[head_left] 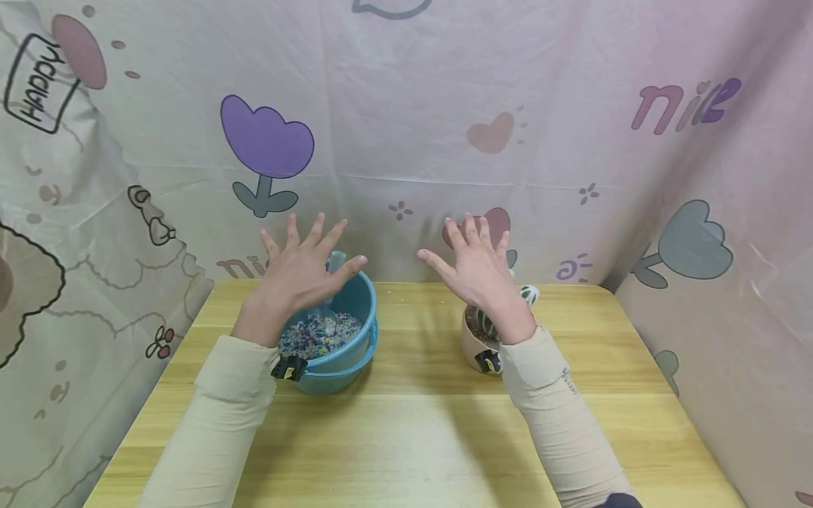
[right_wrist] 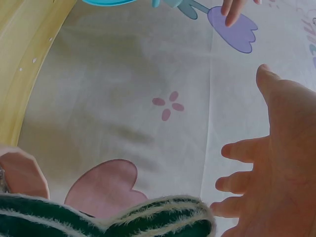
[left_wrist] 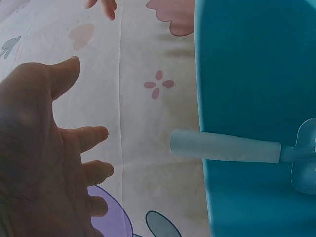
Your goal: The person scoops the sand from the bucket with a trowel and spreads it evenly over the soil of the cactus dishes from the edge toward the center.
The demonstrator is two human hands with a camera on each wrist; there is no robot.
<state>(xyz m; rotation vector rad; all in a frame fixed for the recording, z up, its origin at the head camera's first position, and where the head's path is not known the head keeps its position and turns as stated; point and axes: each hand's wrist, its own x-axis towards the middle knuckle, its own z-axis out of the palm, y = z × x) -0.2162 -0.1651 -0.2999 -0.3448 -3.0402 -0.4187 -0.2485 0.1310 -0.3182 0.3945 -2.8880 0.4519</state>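
Pale sleeves nearest, stretched over wooden worktop. Left hand and right hand raised well apart, fingers straight and spread — both empty. Blue bucket at left on worktop, near left hand, small multicoloured bits inside; scoop leans in it, top above rim. Pot at right, partly hidden behind right hand and sleeve — green plant in it, white fuzzy stripes. Patterned cloth behind.

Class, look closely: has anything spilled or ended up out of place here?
Perhaps: a few pale specks lie on the table, near its back edge, outside the blue bucket; they look stray, though too small to identify.
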